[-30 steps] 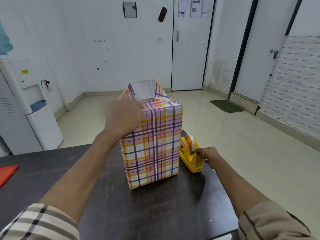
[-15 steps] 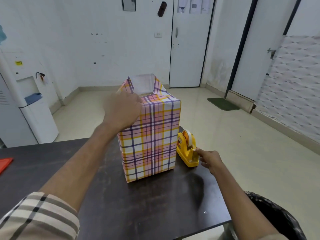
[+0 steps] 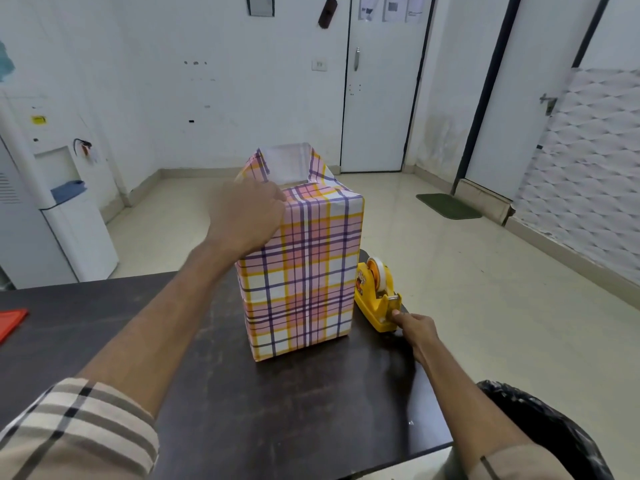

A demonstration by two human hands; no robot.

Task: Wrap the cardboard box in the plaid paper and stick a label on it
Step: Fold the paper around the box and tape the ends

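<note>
"Cardboard box [image 3: 301, 296] first: where does it stand?"

"Upright on the table [image 3: 104, 334], toward the far right corner, its long axis vertical. Plaid paper [image 3: 322, 230] covers the sides that show. At the top the far flap [image 3: 287, 162] stands up, white side toward us, so I judge that end not yet closed."

"And the hands?"

"Left hand [image 3: 247, 216] lies on the box's top near-left edge, over the folded paper. Its fingers are hidden behind its own back, so I cannot tell whether they press flat or pinch the fold. Right hand [image 3: 417, 329] is low at the table's right edge, fingers curled, thumb and forefinger pinching at the cutter end of the yellow tape dispenser [image 3: 375, 299]. Whether a strip is between them is too small to tell."

"So what does the next move turn on?"

"The dispenser sits just beside the box's right face, down at its foot, while the fold that wants taping is up on top, under the left hand. From the right hand's pinch, that spot lies up, leftward and farther off. I'd guess the right hand, nearer the dispenser, pulls a strip and carries it up there, while the left holds the fold."
</note>
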